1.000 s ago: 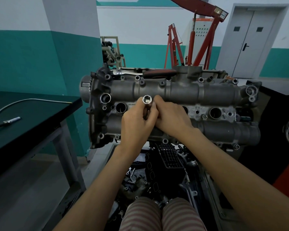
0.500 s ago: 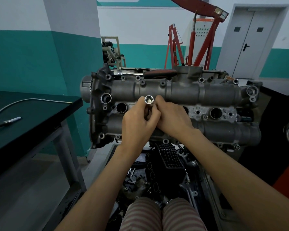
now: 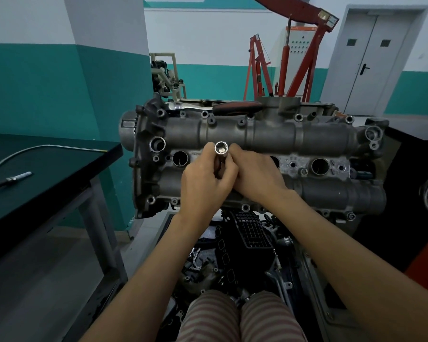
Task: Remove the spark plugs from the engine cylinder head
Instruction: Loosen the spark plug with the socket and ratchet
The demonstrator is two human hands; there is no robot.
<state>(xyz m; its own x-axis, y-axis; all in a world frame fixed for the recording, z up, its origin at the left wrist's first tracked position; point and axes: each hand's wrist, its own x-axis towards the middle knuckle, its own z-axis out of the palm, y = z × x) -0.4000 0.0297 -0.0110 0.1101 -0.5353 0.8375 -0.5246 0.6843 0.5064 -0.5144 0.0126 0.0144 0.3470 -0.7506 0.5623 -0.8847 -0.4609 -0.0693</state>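
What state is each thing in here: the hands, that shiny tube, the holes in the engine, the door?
Left hand: fingers curled round the socket tube.
Right hand: fingers pinch the same tube.
Socket tube: upright over the cylinder head, top end open.
Left plug hole: open, dark inside.
Right plug hole: open.
Ratchet: lying on the engine's far edge.
Door: closed.

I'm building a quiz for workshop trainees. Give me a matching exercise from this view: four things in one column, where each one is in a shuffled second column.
Things:
1. socket
2. ratchet
3. loose spark plug
4. engine hoist

Places:
A. on the dark table at left
B. by the back wall
C. held by both hands over the cylinder head
D. lying on the head's far edge

Pairs: 1-C, 2-D, 3-A, 4-B
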